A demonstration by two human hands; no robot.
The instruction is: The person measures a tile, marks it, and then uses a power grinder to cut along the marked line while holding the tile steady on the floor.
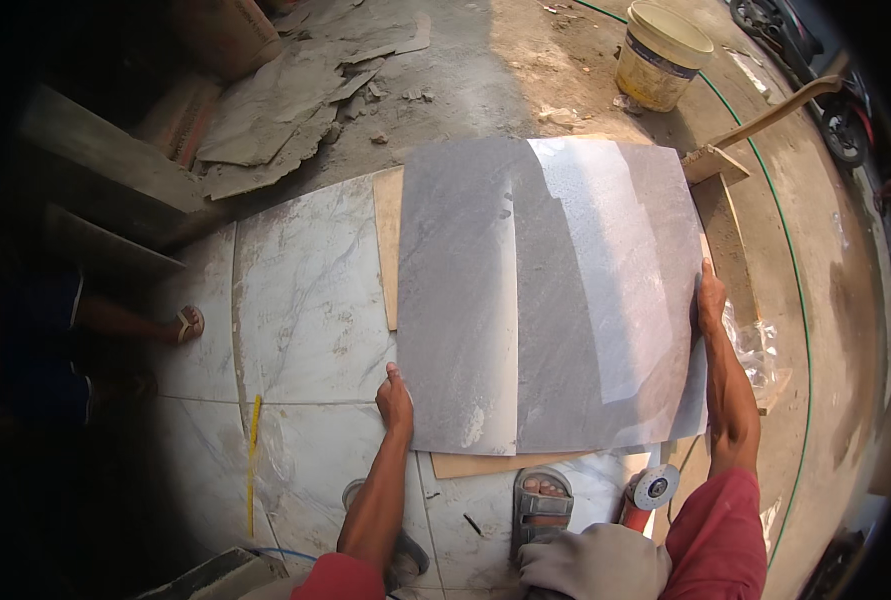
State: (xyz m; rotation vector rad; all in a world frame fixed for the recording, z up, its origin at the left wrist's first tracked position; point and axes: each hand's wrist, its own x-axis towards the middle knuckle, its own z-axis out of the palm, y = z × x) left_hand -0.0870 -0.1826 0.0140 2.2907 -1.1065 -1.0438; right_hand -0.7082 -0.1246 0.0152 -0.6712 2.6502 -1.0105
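Note:
Both hands are at the sides of a large grey tile (605,300) lying broad side up in front of me. My left hand (395,402) is closed on its left edge near the lower corner, thumb up. Along the right edge my right hand (711,298) grips too, fingers hidden underneath. A pale line runs down the tile left of its middle; I cannot tell whether two pieces lie side by side. Brown board (388,240) shows under its left and near edges. Close to my right foot is an angle grinder (651,490) with a disc.
Marbled white tiles (310,290) cover the floor. On them lie a yellow measuring strip (254,465) and a dark pen-like stick (473,524). Another person's sandalled foot (187,324) is at left. A bucket (655,75), green hose (795,250) and wooden handle (780,112) are beyond.

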